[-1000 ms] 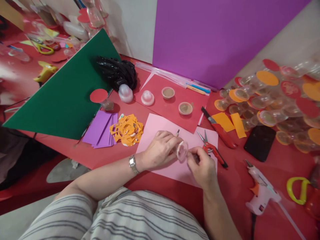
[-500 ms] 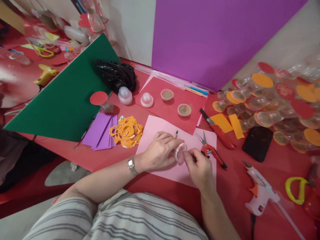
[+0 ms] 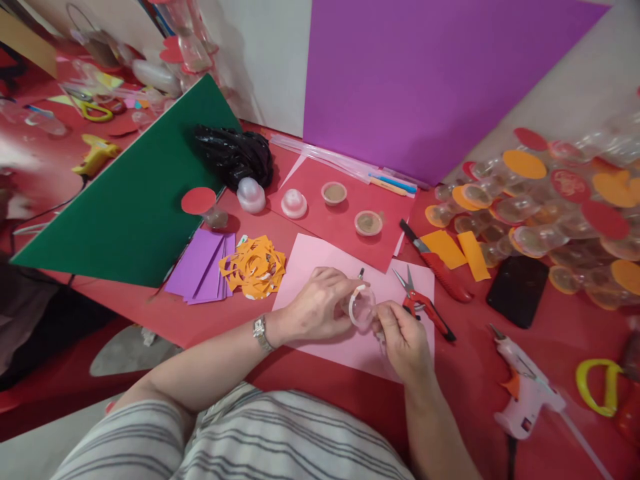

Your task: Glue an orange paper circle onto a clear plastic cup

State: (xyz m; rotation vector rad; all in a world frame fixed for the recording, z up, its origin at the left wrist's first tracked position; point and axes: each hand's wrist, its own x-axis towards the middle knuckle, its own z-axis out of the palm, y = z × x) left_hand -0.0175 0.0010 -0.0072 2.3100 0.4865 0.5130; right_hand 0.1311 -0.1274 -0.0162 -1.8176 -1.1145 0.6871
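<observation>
My left hand (image 3: 323,303) pinches a small clear plastic cup (image 3: 367,310), tilted so that its round rim shows, with a whitish strip along part of the rim. At the cup's right side, my right hand (image 3: 403,333) is closed with thumb and fingers together. Something pale and small shows under those fingers, too unclear to name. Both hands are over a pink paper sheet (image 3: 310,257). Just beyond the left fingertips a small dark tip sticks out, its other end hidden. Red-handled pruning snips (image 3: 423,303) lie with their blades apart, right of the hands.
Purple paper pieces (image 3: 197,267) and orange paper cutouts (image 3: 255,267) lie left. Several small cups stand behind, near a black plastic bag (image 3: 235,157) and a green board (image 3: 135,207). Rightward are a red utility knife (image 3: 440,267), a black phone-like slab (image 3: 517,291), a glue gun (image 3: 530,387) and stacked clear cups (image 3: 525,237).
The cup has turned so that its rim faces me more. My right fingers have moved slightly right, from over the cup to its edge. My left hand stays nearly in place.
</observation>
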